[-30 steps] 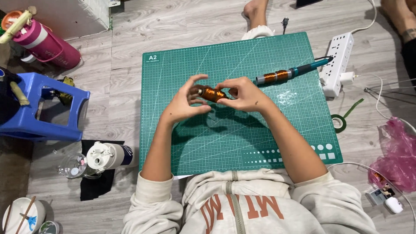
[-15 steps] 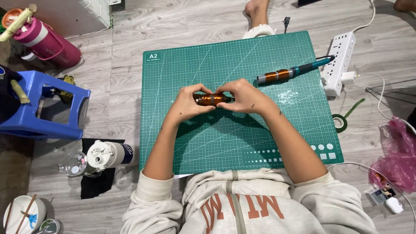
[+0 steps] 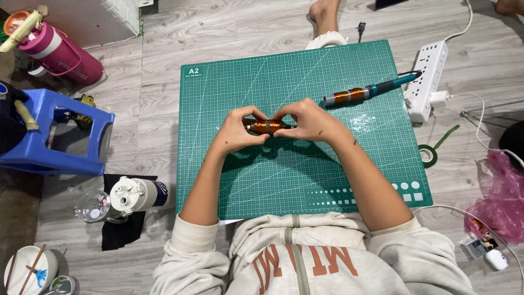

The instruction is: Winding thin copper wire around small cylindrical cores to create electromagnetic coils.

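Observation:
A small copper-wire coil [image 3: 267,127] lies level between both hands above the green cutting mat [image 3: 305,180]. My left hand [image 3: 236,131] pinches its left end. My right hand [image 3: 305,121] grips its right end with thumb and fingers curled around it. Further right on the mat lies a teal-handled tool [image 3: 371,92] with two copper coils wound on its shaft, apart from both hands.
A white power strip [image 3: 428,80] with a plugged adapter sits right of the mat, near a green tape roll [image 3: 429,156] and a pink plastic bag [image 3: 502,196]. Left: a blue stool [image 3: 54,136], pink bottle [image 3: 61,52], white bottle [image 3: 136,194], a bowl [image 3: 27,271]. A bare foot [image 3: 323,13] rests beyond the mat.
Both hands have drawn closer around the coil and turned it level. The hands sit slightly lower on the mat than a second ago.

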